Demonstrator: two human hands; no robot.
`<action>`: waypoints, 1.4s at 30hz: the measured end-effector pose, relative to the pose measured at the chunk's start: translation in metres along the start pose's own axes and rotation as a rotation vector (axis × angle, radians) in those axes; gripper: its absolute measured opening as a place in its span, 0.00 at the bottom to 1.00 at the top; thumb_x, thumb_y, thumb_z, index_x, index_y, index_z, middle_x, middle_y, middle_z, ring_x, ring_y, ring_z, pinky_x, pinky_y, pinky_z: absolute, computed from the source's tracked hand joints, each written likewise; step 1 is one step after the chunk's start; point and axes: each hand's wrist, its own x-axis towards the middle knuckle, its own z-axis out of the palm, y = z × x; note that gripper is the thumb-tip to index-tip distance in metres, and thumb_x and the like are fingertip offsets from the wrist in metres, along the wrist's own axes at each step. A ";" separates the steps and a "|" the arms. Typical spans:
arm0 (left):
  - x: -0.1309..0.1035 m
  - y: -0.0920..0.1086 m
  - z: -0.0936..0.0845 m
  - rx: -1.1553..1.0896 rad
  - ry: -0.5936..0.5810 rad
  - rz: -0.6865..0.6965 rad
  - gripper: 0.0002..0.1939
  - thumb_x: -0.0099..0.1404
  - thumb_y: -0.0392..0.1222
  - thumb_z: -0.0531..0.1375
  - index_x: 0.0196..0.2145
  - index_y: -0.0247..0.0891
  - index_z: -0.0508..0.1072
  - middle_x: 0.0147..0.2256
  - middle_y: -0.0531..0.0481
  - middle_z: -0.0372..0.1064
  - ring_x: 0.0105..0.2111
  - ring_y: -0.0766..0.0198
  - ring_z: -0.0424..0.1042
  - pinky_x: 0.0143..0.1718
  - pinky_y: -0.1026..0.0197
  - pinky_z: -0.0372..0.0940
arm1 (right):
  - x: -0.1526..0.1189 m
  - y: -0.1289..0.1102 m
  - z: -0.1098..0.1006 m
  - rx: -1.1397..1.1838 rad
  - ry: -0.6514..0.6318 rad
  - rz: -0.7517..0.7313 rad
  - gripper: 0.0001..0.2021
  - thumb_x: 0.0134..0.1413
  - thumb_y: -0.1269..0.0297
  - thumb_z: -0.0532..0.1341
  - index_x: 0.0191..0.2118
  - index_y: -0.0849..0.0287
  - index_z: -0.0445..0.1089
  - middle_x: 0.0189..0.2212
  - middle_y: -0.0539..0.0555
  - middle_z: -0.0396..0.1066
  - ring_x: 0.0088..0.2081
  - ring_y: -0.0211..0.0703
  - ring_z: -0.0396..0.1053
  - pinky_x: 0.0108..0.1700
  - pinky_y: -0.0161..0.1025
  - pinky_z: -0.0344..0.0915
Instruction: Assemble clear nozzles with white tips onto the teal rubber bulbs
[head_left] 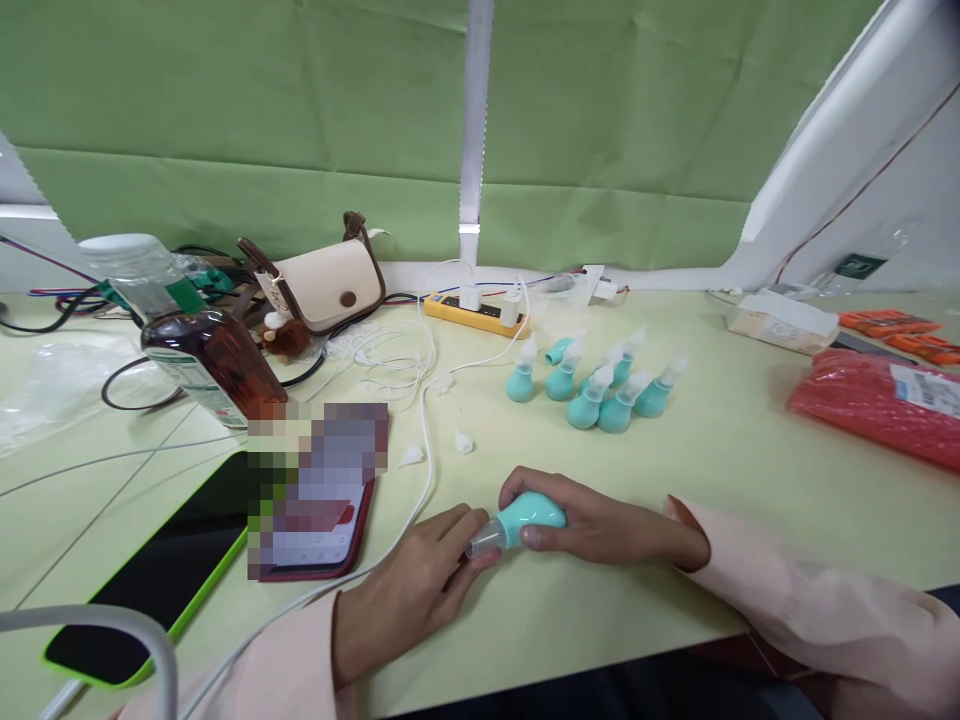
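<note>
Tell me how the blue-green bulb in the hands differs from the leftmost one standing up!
The held bulb points sideways; the standing bulb is upright. The left hand and right hand hold the held bulb, while the standing bulb rests on the table. Both are blue-green and rounded.

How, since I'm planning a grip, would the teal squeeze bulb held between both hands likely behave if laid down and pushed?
The teal squeeze bulb would probably roll on its side, as its body is rounded. Its glossy surface may make it a little slippery. The clear nozzle, see-through and tube-like, is likely stiff plastic.
</note>
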 end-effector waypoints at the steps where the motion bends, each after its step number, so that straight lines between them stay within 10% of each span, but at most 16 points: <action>1: 0.000 0.000 0.000 0.006 -0.006 0.001 0.07 0.64 0.36 0.47 0.39 0.37 0.61 0.30 0.48 0.64 0.29 0.65 0.65 0.29 0.66 0.60 | 0.001 0.000 -0.001 0.031 -0.011 0.024 0.12 0.53 0.55 0.52 0.40 0.56 0.58 0.31 0.48 0.59 0.28 0.32 0.56 0.28 0.29 0.56; 8: -0.002 -0.001 0.002 0.031 -0.011 0.026 0.07 0.64 0.36 0.47 0.39 0.37 0.61 0.31 0.49 0.64 0.30 0.65 0.65 0.30 0.65 0.61 | 0.006 0.003 0.000 0.415 -0.145 0.292 0.16 0.51 0.48 0.51 0.38 0.56 0.57 0.17 0.41 0.49 0.12 0.24 0.46 0.12 0.24 0.45; 14: -0.001 -0.001 0.000 0.045 0.042 0.065 0.08 0.64 0.36 0.48 0.40 0.36 0.62 0.31 0.48 0.63 0.29 0.65 0.65 0.30 0.65 0.61 | 0.011 0.003 0.002 0.708 -0.207 0.329 0.15 0.53 0.49 0.48 0.36 0.57 0.56 0.21 0.45 0.60 0.12 0.22 0.40 0.09 0.24 0.47; 19: 0.001 -0.002 -0.002 -0.055 0.227 0.060 0.11 0.60 0.37 0.54 0.42 0.37 0.63 0.28 0.51 0.63 0.27 0.67 0.64 0.28 0.67 0.61 | 0.006 0.001 0.006 0.472 0.008 0.252 0.15 0.53 0.50 0.49 0.38 0.57 0.57 0.18 0.43 0.56 0.14 0.26 0.52 0.16 0.27 0.56; 25: -0.006 0.001 -0.002 -0.289 0.418 0.038 0.09 0.59 0.33 0.54 0.39 0.39 0.62 0.36 0.48 0.61 0.37 0.63 0.63 0.37 0.63 0.59 | 0.011 0.007 0.001 0.099 0.271 -0.098 0.19 0.57 0.50 0.41 0.42 0.58 0.57 0.37 0.54 0.63 0.29 0.34 0.62 0.33 0.35 0.61; 29: -0.009 0.004 0.000 -0.409 0.422 -0.131 0.07 0.64 0.36 0.46 0.41 0.41 0.58 0.38 0.49 0.62 0.38 0.64 0.62 0.39 0.63 0.57 | 0.036 0.010 -0.012 -0.360 0.439 -0.058 0.20 0.51 0.52 0.52 0.48 0.56 0.56 0.38 0.54 0.64 0.32 0.38 0.62 0.35 0.37 0.60; 36: -0.005 0.009 0.000 -0.417 0.166 -0.368 0.07 0.63 0.44 0.49 0.38 0.41 0.59 0.24 0.56 0.57 0.24 0.67 0.56 0.27 0.65 0.53 | 0.077 0.013 -0.007 -0.748 0.258 -0.084 0.14 0.56 0.59 0.48 0.46 0.53 0.64 0.37 0.57 0.63 0.36 0.44 0.63 0.32 0.38 0.59; 42: -0.001 0.008 -0.002 -0.503 0.175 -0.443 0.07 0.62 0.45 0.48 0.36 0.40 0.59 0.20 0.58 0.56 0.22 0.68 0.57 0.24 0.66 0.52 | 0.060 0.017 -0.003 -0.022 0.438 -0.200 0.03 0.46 0.68 0.58 0.30 0.60 0.67 0.32 0.54 0.64 0.30 0.36 0.63 0.28 0.35 0.62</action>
